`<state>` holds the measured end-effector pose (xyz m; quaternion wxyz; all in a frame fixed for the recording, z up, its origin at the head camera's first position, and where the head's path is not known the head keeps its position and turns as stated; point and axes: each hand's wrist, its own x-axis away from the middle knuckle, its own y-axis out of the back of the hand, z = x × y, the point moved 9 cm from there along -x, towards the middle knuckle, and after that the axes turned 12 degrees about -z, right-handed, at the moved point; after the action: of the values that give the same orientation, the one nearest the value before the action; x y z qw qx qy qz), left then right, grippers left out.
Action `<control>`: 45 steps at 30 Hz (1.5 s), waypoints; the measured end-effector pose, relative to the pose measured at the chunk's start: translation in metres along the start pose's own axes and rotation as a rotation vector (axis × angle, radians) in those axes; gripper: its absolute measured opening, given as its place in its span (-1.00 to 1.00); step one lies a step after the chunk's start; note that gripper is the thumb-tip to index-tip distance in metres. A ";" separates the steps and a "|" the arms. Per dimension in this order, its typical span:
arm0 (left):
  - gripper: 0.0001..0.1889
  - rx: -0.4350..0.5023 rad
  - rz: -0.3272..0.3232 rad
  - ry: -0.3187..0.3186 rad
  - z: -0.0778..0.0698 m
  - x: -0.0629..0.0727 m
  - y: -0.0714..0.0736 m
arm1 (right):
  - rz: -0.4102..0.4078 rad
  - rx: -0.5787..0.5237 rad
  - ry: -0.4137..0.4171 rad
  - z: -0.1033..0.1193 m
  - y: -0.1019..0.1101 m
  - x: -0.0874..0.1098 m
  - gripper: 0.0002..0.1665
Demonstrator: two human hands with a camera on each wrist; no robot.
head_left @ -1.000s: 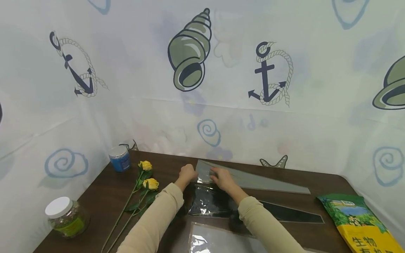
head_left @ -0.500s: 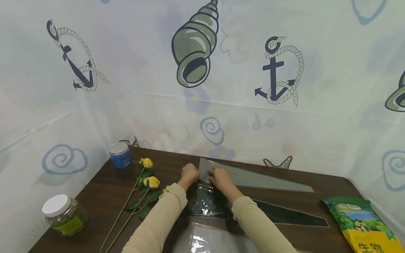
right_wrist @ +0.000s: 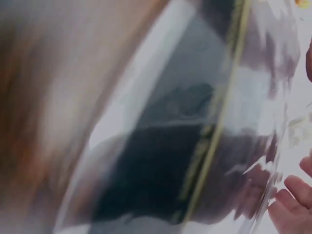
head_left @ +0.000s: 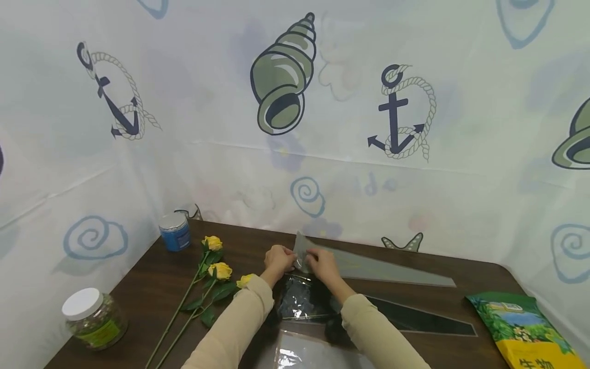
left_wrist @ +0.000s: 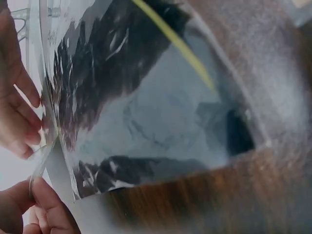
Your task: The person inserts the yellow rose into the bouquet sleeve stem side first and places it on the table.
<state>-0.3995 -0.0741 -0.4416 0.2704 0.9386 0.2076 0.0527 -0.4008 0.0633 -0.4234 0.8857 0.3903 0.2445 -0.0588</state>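
A grey plastic flower sleeve [head_left: 369, 262], long and tapering to the right, lies at the back of the table. My left hand [head_left: 278, 260] pinches its wide left end between thumb and finger. Facing it, my right hand [head_left: 324, 264] holds the film at the same end, fingers curled. Between them the film stands up in a raised fold. In the left wrist view the sleeve's film [left_wrist: 161, 112] fills the middle, shiny, with a yellow line across it. The right wrist view shows the film [right_wrist: 165, 146] close up, with right fingers [right_wrist: 292, 197] at its edge.
A black sleeve [head_left: 424, 316] and a clear-grey one [head_left: 318, 353] lie nearer. Yellow roses [head_left: 220, 270] lie on the left, between a white-lidded jar [head_left: 94, 318], a blue tub [head_left: 175, 233] and my left arm. A green-yellow bag [head_left: 525, 328] is at right.
The sleeve's wide end lay flatter before; its film now rises in a fold between my hands. My left fingers have shifted from a fist-like hold to a pinch at the edge.
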 end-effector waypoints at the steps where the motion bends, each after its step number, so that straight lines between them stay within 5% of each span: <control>1: -0.89 0.005 0.002 0.000 0.001 0.001 0.000 | -0.035 -0.040 -0.025 -0.001 0.002 0.000 -0.74; 8: -0.87 -0.012 0.020 -0.026 0.003 0.009 -0.003 | -0.184 -0.198 -0.224 -0.008 0.008 -0.001 -0.70; 15: -0.88 0.021 0.031 -0.038 -0.002 0.015 -0.010 | -0.277 -0.215 -0.367 -0.015 0.012 0.001 -0.72; 23: -0.85 0.089 0.057 -0.033 -0.007 0.017 -0.014 | -0.271 -0.159 -0.356 -0.011 0.018 -0.003 -0.79; 32: -0.80 0.159 0.102 0.018 -0.003 0.015 -0.019 | -0.175 -0.172 -0.461 -0.020 0.014 -0.001 -0.69; 45: -0.88 0.177 -0.017 -0.013 0.001 0.009 -0.006 | -0.173 -0.114 -0.389 -0.017 0.017 0.001 -0.72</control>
<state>-0.3938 -0.0658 -0.4458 0.1880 0.9575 0.2175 0.0256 -0.4015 0.0871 -0.4222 0.9284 0.2986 0.1046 -0.1950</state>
